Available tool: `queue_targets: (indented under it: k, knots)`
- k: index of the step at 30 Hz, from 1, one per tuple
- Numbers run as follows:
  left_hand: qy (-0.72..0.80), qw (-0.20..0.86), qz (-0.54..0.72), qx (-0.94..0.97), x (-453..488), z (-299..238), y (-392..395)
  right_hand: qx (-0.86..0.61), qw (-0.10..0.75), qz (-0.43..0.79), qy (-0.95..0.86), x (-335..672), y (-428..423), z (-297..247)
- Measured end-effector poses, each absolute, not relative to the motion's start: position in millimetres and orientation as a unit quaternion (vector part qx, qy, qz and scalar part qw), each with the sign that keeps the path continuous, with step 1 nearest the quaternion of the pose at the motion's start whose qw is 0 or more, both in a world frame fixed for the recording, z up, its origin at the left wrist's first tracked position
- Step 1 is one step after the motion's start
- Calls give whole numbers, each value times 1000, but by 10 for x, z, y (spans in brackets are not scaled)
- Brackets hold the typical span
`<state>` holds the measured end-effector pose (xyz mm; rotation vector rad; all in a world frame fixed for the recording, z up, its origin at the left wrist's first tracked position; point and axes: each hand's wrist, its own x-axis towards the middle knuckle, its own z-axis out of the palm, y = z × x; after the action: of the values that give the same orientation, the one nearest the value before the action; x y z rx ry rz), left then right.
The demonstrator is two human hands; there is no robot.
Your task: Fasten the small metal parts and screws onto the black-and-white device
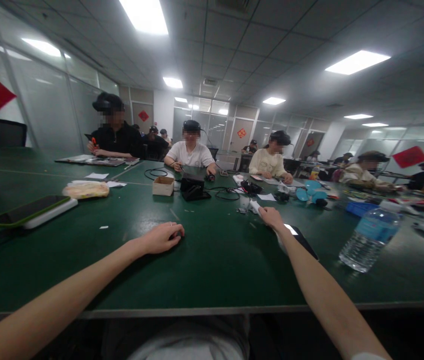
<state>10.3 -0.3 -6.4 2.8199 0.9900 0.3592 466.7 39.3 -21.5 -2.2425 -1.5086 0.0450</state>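
My left hand (pixel 163 238) rests on the green table (pixel 212 265), its fingers curled inward. A dark spot shows under the fingertips, and I cannot make out whether it is an object or shadow. Further right, my right hand (pixel 271 218) reaches forward with its fingers closed on a small white object (pixel 255 206), whose kind is unclear. Small clear and metallic bits (pixel 242 210) lie just left of that hand. Beneath my right wrist is a flat dark device (pixel 304 242) with a bright patch, partly covered by the forearm.
A water bottle (pixel 370 240) stands right of my right forearm. Ahead are a small open box (pixel 163 186), a black stand (pixel 193 187) and loose cables. To the left lie a green-edged tablet (pixel 27 210) and a wrapped packet (pixel 86 190). Several people sit across the table.
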Motion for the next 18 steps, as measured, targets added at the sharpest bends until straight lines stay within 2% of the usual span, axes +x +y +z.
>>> queue_targets:
  k: [18]
  knots:
    - [331, 71, 116, 934, 100, -79, 9, -803, 278, 76, -522, 4734, 389, -223]
